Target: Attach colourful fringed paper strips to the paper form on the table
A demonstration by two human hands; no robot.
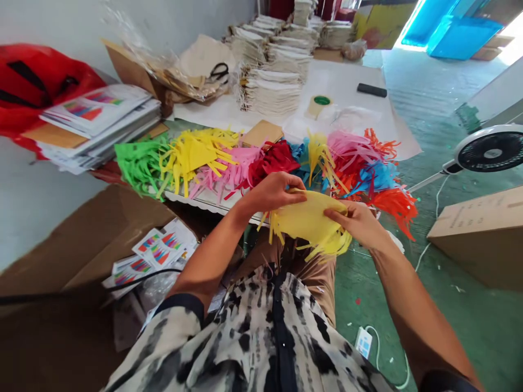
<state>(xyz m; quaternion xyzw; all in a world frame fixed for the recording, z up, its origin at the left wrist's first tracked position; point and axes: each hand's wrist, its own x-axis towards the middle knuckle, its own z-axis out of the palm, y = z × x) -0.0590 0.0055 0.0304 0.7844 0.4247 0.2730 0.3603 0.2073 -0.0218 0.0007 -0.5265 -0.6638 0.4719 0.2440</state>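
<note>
Sheet (312,213), yellow and fringed, sits pinched in the left hand (274,191) and the right hand (359,220); colourful fringed bunches (273,163) lie side by side just beyond.

Tassels (273,162) lie on the table (341,71), before the tape (316,109), left of the fan (492,148)

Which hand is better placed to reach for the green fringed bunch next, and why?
Probably the left hand: it is nearer the green fringed bunch than the right hand. Both hands grip the yellow fringed piece, so the left would likely need to let go first.
</note>
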